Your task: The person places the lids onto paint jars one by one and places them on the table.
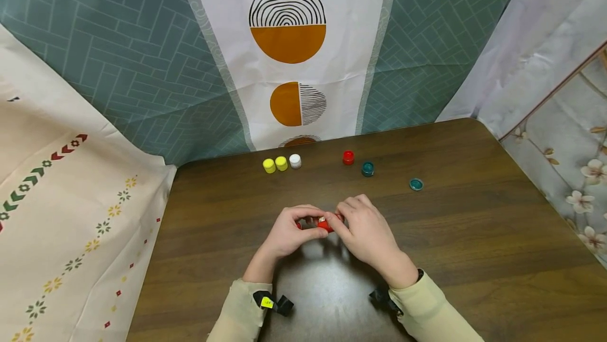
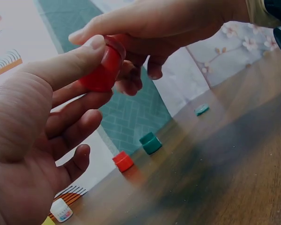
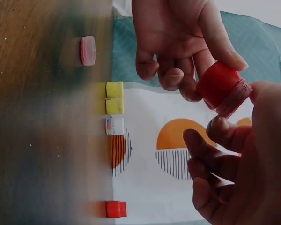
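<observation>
Over the middle of the table, my left hand (image 1: 289, 231) holds a small red paint jar (image 3: 220, 84) between thumb and fingers. My right hand (image 1: 367, 228) pinches the rim end of the same jar, thumb and index finger at its edge. In the right wrist view that end has a paler, translucent band, and the jar is tilted. A pinkish-red round lid (image 3: 87, 50) lies on the table; in the head view it is mostly hidden behind the left fingers.
At the back stand two yellow jars (image 1: 275, 165), a white jar (image 1: 295, 160), a red jar (image 1: 348, 157) and a dark green jar (image 1: 367, 168). A green lid (image 1: 416, 184) lies farther right. Curtains hang along the far edge of the wooden table (image 1: 213, 226).
</observation>
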Motion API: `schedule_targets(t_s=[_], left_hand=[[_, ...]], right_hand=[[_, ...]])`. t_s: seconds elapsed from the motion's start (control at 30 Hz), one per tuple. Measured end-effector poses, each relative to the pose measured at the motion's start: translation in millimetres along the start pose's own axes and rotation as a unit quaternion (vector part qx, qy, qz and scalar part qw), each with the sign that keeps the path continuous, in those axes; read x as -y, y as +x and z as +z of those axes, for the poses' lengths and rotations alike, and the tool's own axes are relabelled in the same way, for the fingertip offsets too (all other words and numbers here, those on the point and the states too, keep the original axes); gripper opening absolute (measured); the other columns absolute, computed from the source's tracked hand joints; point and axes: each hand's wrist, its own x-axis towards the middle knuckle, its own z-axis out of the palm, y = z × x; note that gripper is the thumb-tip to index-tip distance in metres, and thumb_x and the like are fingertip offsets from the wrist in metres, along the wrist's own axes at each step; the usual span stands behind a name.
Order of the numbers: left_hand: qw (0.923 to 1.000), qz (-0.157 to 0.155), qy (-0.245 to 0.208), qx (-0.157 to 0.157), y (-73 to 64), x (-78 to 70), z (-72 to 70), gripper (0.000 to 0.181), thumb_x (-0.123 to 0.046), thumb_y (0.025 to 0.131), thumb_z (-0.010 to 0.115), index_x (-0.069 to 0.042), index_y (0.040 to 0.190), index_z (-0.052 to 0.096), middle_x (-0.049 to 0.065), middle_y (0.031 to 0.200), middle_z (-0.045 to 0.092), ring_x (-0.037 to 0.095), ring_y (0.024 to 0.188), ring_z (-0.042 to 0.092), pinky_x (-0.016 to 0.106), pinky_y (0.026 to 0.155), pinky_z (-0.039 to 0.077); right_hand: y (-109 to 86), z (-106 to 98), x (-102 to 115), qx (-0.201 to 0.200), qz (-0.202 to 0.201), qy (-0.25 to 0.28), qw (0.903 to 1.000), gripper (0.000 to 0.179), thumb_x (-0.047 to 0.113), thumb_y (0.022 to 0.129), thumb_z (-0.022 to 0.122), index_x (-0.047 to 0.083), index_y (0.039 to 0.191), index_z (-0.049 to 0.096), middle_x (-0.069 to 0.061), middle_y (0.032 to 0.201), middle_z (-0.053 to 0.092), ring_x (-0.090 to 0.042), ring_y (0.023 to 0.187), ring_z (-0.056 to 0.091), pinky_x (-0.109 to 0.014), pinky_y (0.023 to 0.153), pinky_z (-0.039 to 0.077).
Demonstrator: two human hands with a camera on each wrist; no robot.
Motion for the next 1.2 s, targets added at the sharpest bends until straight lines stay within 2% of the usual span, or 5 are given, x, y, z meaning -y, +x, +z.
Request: schedule_targets(t_s=[0.2,0.37,0.57,0.97,1.2], left_hand=[[0.9989,-0.038,-0.025,-0.012,-0.6,-2.8,-2.5,0.024,-0.003,0.092,0.083,-0.005,0.116,0.082,0.006,0.109,0.077,0.022,0.087,0.064,0.034,0.071,0.053],[0.9966,-0.049,-0.066,-0.002,-2.6,-3.7,-5.8,0.022,-0.006,0.098,0.077,0.0,0.119,0.078,0.011,0.115,0.076,0.02,0.094,0.067,0.03,0.074,0.056],[0.9946,-0.043,-0.094,0.009,-3.7,-1.4,-8.5,0.025,-0.009,0.1,0.076,0.004,0.121,0.076,0.014,0.119,0.074,0.022,0.101,0.069,0.031,0.081,0.057],[0.9943,-0.021,-0.104,0.014,-4.4,-0.8,-10.1,0.029,-0.012,0.097,0.081,0.005,0.119,0.076,0.008,0.114,0.075,0.021,0.094,0.065,0.029,0.078,0.055],[0.9955,-0.008,-0.094,0.01,-2.9,0.0,-10.1,0.031,-0.013,0.094,0.084,0.002,0.12,0.078,0.01,0.116,0.076,0.022,0.094,0.066,0.036,0.077,0.056]], right_hand=[[-2.8,-6,-6,0.016,0.005,0.072,0.9972,0.033,0.044,0.11,0.06,0.016,0.121,0.072,0.003,0.117,0.071,-0.022,0.117,0.059,-0.045,0.096,0.053],[-4.5,-11,-14,0.011,-0.078,0.086,0.9932,0.048,0.037,0.103,0.073,0.019,0.146,0.063,0.002,0.14,0.064,-0.021,0.132,0.054,-0.046,0.107,0.05],[-5.0,-12,-18,-0.017,-0.157,0.076,0.9845,0.045,0.034,0.102,0.075,0.019,0.144,0.066,0.0,0.137,0.064,-0.023,0.128,0.057,-0.042,0.105,0.051],[-3.5,-11,-20,-0.031,-0.186,0.083,0.9785,0.04,0.029,0.101,0.076,0.019,0.139,0.071,-0.001,0.133,0.066,-0.023,0.126,0.059,-0.04,0.105,0.05],[-1.5,-10,-19,-0.034,-0.204,0.089,0.9743,0.05,0.013,0.092,0.085,0.019,0.139,0.071,0.003,0.138,0.067,-0.022,0.125,0.059,-0.035,0.106,0.047]])
